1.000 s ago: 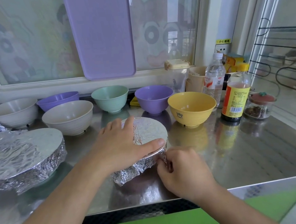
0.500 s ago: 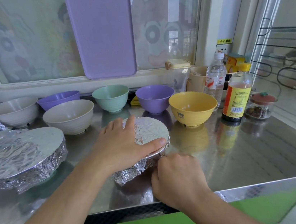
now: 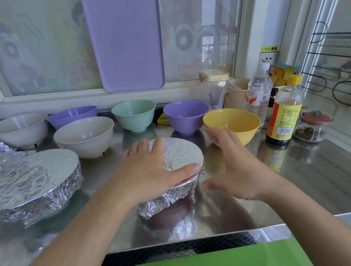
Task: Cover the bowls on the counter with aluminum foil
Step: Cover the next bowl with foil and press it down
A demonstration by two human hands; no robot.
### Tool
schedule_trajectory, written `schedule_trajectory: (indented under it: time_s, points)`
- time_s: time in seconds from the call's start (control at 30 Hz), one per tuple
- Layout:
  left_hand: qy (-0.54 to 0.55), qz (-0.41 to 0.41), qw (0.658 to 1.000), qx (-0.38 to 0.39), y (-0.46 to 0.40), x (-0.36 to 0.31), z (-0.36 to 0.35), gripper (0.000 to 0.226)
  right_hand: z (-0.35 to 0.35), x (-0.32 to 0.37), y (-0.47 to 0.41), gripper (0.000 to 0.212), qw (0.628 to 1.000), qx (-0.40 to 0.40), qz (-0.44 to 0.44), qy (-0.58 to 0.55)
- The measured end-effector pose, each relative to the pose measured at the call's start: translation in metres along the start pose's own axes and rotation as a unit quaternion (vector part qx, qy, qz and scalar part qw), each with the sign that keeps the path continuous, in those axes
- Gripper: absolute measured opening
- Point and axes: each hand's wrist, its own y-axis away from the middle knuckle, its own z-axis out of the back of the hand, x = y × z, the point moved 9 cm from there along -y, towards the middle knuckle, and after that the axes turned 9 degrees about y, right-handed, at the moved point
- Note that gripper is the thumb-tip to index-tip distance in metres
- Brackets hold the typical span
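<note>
Here, head view: a foil-covered bowl (image 3: 169,191) is pressed by one hand on a steel worktop (image 3: 310,182).

Centrally, near the worktop's front edge, the purple bowl is capped with aluminum foil (image 3: 182,154), crimped down over its rim. The left hand (image 3: 150,169) is laid flat on the foil top, fingers straight, thumb stretched along the near rim; nothing is gripped. The right hand (image 3: 237,169) is held open just beside the bowl's right side, fingers extended, its grip empty and apart from the foil. At left, a larger foil-covered dish (image 3: 27,185) is seen. Behind, uncovered, are ranged two cream bowls (image 3: 84,137), a purple bowl (image 3: 72,116), a green bowl (image 3: 134,118), a second purple bowl (image 3: 186,115) and a yellow bowl (image 3: 232,123). At right, a sauce bottle (image 3: 284,116) and water bottle (image 3: 258,93) are stood.
</note>
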Motion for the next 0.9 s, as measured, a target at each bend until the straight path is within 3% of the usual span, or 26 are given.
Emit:
schedule_trajectory:
  time_s: [0.07, 0.13, 0.47, 0.6, 0.67, 0.73, 0.77, 0.83, 0.9]
  points:
    - [0.000, 0.000, 1.000, -0.003, 0.000, 0.000, 0.001, 0.135, -0.006, 0.009, -0.008, 0.142, 0.999, 0.016, 0.046, -0.008]
    - [0.005, 0.001, 1.000, -0.005, 0.000, -0.001, 0.003, 0.138, -0.018, 0.012, -0.013, 0.150, 0.997, 0.032, 0.067, -0.020]
    - [0.029, 0.003, 1.000, 0.003, 0.003, -0.002, 0.004, 0.147, -0.048, 0.012, -0.011, 0.165, 0.995, 0.009, 0.063, -0.082]
    - [0.083, -0.008, 0.996, -0.019, 0.008, -0.005, 0.014, 0.127, -0.051, 0.005, -0.008, 0.163, 0.990, 0.082, 0.064, -0.098]
    - [0.166, -0.011, 0.981, -0.097, 0.015, 0.004, 0.028, 0.109, -0.041, 0.007, -0.005, 0.144, 0.977, 0.113, 0.053, -0.171]
    - [0.279, 0.005, 0.942, -0.185, 0.030, 0.022, 0.036, 0.098, -0.022, 0.017, -0.004, 0.080, 0.959, 0.091, 0.048, -0.265]
    - [0.339, 0.021, 0.917, -0.210, 0.038, 0.032, 0.033, 0.098, -0.017, 0.018, -0.006, 0.059, 0.954, 0.071, 0.035, -0.291]
    - [0.435, 0.044, 0.875, -0.207, 0.049, 0.044, 0.017, 0.114, -0.013, 0.018, -0.012, 0.056, 0.957, 0.033, 0.014, -0.289]
    - [0.479, 0.048, 0.863, -0.153, 0.054, 0.042, -0.003, 0.142, -0.015, 0.022, -0.025, 0.038, 0.966, 0.003, 0.007, -0.257]
